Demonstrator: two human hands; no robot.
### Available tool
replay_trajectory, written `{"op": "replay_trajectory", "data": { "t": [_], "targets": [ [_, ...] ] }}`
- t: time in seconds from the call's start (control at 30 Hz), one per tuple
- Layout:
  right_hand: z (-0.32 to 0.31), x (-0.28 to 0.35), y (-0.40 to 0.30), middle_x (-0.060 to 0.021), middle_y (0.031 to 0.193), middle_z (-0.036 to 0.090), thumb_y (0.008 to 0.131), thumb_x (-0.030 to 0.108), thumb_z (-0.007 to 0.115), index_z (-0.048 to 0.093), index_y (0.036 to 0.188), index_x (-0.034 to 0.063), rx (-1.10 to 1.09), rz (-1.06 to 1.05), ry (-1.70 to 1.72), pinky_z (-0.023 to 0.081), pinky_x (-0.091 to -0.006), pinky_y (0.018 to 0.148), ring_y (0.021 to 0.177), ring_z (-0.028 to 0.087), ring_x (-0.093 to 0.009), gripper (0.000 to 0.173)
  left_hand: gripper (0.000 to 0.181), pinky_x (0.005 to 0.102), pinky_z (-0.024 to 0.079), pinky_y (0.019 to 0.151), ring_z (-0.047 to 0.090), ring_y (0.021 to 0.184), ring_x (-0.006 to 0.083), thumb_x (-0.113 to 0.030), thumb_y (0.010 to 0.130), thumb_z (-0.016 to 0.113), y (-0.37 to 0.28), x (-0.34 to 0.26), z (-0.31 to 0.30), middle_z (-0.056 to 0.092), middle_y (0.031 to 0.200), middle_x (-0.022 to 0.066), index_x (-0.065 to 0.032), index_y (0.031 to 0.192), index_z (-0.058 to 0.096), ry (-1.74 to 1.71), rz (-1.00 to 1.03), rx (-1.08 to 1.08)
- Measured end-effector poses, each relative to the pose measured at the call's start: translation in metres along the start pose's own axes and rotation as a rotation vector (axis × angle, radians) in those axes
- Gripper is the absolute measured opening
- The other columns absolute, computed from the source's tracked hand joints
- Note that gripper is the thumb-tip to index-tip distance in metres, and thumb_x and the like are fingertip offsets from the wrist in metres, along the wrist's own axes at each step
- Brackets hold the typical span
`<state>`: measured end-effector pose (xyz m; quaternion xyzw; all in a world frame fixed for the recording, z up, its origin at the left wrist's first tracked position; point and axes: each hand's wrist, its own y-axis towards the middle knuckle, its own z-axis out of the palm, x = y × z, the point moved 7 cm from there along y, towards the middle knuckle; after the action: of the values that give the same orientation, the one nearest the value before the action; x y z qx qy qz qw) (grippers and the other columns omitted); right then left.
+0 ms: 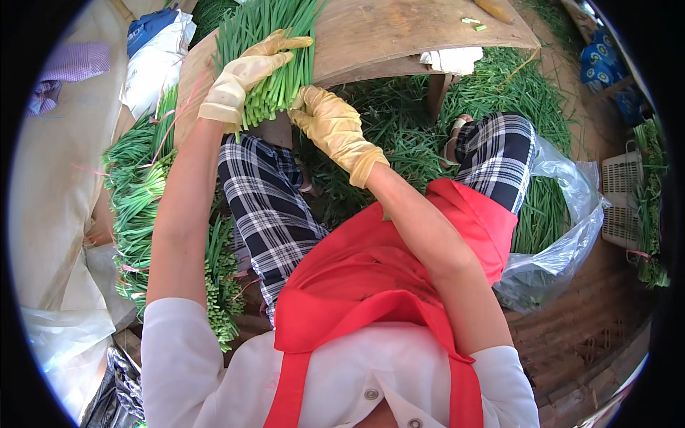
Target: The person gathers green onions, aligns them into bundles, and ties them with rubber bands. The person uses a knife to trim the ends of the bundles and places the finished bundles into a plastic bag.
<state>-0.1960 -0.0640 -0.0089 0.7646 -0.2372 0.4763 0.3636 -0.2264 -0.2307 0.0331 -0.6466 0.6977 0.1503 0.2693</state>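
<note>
My left hand (241, 80), in a thin yellowish glove, lies over a thick bunch of green garlic chives (278, 85) at the left end of a wooden table (385, 32). Its thumb and fingers spread across the stalks. The pale cut ends point towards me and stick out past the table's edge. My right hand (332, 123), gloved too, is at the right side of these ends with its fingers curled; whether it pinches any stalks is hidden. Short cut stalk pieces (473, 22) lie at the far right of the table.
Tied chive bundles (139, 214) with pink string are piled on my left. Loose greens (396, 144) cover the ground under the table. A clear plastic bag (567, 241) with greens lies on my right, near a white plastic basket (621, 198). A white cloth (455, 60) hangs below the table's edge.
</note>
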Motion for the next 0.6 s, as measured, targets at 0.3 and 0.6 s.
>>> {"op": "replay_trajectory", "data": {
  "t": [0.3, 0.6],
  "targets": [
    [0.019, -0.030, 0.011, -0.0205, 0.088, 0.068, 0.081, 0.025, 0.066, 0.065, 0.096, 0.0063, 0.076, 0.317, 0.208, 0.051, -0.0454, 0.074, 0.084, 0.065, -0.040, 0.024, 0.043, 0.0444, 0.009, 0.121, 0.009, 0.150, 0.0295, -0.015, 0.096, 0.053, 0.005, 0.005, 0.001, 0.038, 0.154, 0.0047, -0.0258, 0.138, 0.056, -0.029, -0.033, 0.009],
    [-0.021, 0.039, -0.080, -0.0178, 0.080, 0.067, 0.084, 0.016, 0.058, 0.064, 0.087, 0.0096, 0.543, 0.027, 0.006, 0.053, -0.0452, 0.068, 0.077, 0.066, -0.036, 0.009, 0.042, 0.0457, 0.004, 0.121, 0.012, 0.150, 0.0299, -0.028, 0.098, 0.052, 0.003, -0.003, 0.003, 0.041, 0.152, -0.0032, -0.0240, 0.140, 0.053, 0.044, 0.056, -0.040]
  ]
}}
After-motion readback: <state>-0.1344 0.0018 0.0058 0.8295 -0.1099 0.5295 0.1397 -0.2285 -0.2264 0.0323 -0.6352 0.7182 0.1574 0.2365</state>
